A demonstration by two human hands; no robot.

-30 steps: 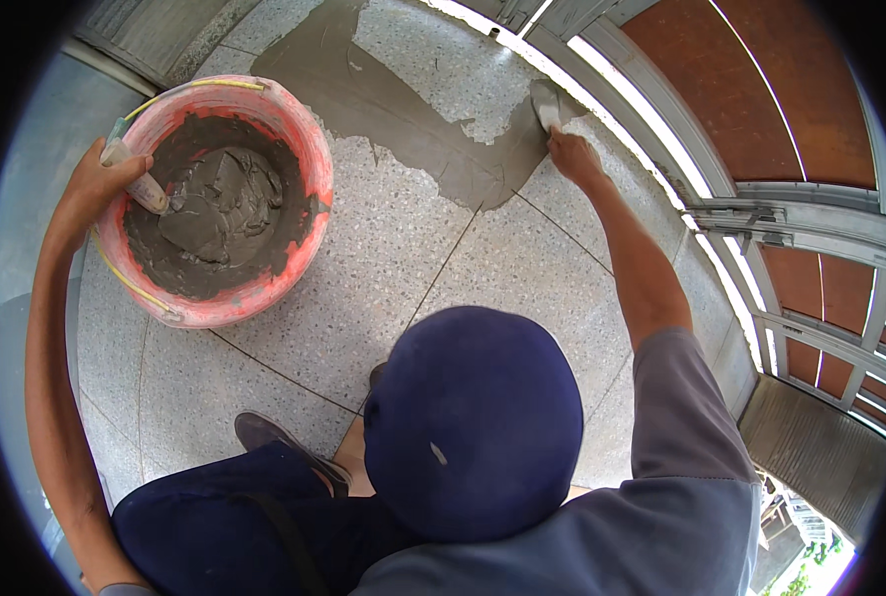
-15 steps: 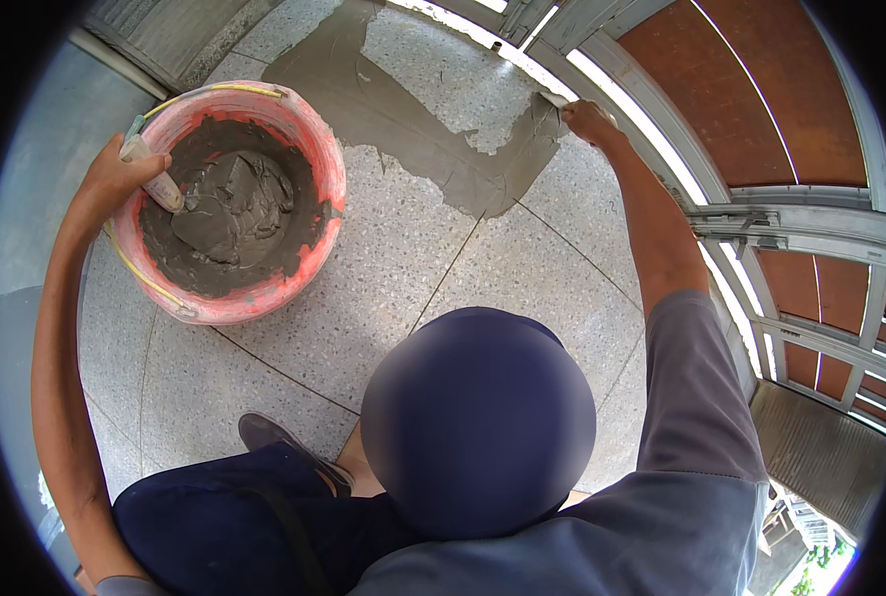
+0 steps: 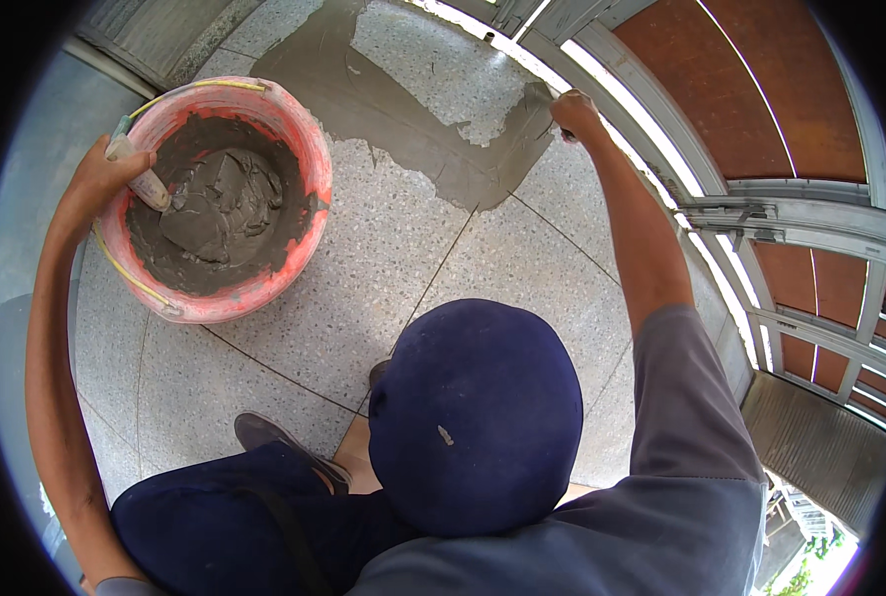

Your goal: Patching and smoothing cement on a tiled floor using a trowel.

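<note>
My left hand is closed at the left rim of a red bucket, around the pale, mortar-smeared handle of a trowel. The handle slants inward over grey wet mortar; the trowel's blade, if in the mortar, is coated and hard to make out. My right hand is closed at the right end of a mortar band spread on the floor. It grips a trowel, mostly hidden beneath the fingers; a dark bit of its handle shows below the fist.
Speckled grey floor tiles with dark joints surround the mortar. A metal-framed door with brown panels runs along the right. A pale blue wall stands left of the bucket. My navy-trousered knee rises at lower middle, near a dark shoe.
My right hand has shifted slightly left and its wrist has turned, so the trowel's pale edge no longer shows. The whole view has moved a little; my left hand keeps its hold.
</note>
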